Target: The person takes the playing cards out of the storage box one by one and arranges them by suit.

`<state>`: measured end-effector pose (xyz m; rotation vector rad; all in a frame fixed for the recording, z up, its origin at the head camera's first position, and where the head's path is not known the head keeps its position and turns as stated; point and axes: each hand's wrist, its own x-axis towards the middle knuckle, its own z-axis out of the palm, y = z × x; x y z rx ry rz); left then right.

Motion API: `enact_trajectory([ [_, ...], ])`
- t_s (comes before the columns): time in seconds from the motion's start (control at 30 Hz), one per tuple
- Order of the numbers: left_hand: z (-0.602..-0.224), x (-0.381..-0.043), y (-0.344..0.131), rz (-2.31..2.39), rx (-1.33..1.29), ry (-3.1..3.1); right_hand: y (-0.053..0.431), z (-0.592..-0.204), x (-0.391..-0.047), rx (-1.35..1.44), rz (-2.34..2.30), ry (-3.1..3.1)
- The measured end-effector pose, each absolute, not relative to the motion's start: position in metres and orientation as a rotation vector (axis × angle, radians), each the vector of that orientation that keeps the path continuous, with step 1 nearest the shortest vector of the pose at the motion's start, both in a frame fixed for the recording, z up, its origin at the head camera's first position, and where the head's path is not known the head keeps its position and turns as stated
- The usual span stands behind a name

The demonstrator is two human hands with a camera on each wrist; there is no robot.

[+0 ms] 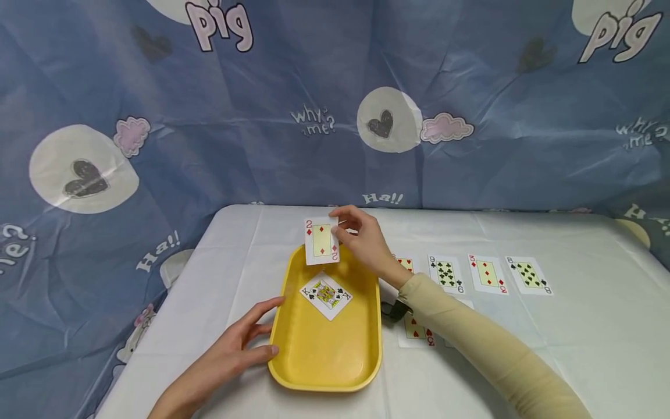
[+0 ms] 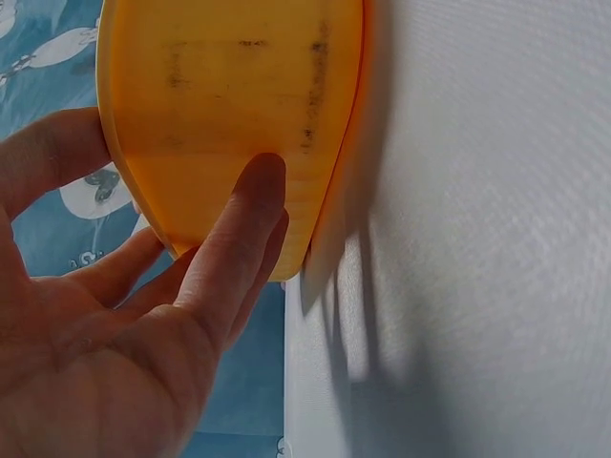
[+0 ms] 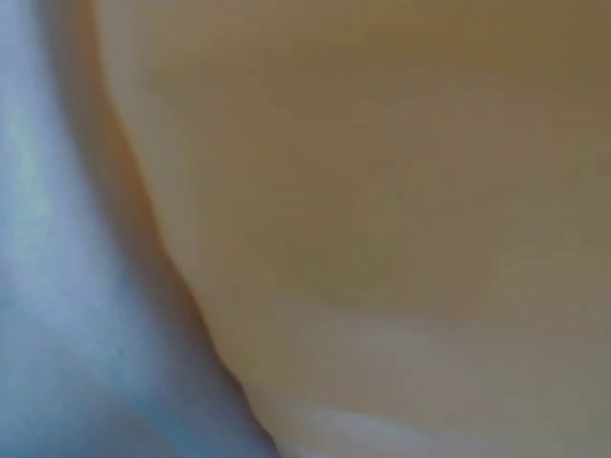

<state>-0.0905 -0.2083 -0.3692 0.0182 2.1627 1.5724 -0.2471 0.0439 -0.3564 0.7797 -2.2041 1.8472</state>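
Note:
My right hand pinches a two of diamonds card by its right edge, over the far end of a yellow tray. The card's face shows toward the head camera. Inside the tray a king of spades card lies face up, turned at an angle. The left hand rests against the tray's left side, its spread fingers touching the wall. In the left wrist view, fingers lie along the tray's scuffed outside. A blurred tan surface fills most of the right wrist view.
Right of the tray is a row of face-up cards: a partly hidden red card, a nine of clubs, a three of diamonds and an eight. A hearts card lies nearer, partly under the sleeve. Blue printed cloth hangs behind.

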Motion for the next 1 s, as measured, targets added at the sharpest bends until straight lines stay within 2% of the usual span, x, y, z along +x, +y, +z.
enact_trajectory([
  [0.1,-0.371,-0.091,-0.208,1.576,0.031,2.157,0.048,-0.349,-0.239,0.723,1.936,-2.117],
  [0.33,-0.373,-0.092,-0.206,1.581,0.003,2.140,0.067,-0.369,-0.249,0.550,2.181,-1.971],
  [0.5,-0.372,-0.090,-0.206,1.594,0.019,2.137,0.088,-0.360,-0.239,0.504,2.194,-2.028],
  [1.0,-0.372,-0.092,-0.207,1.580,0.014,2.157,0.189,-0.355,-0.201,0.457,2.063,-2.320],
])
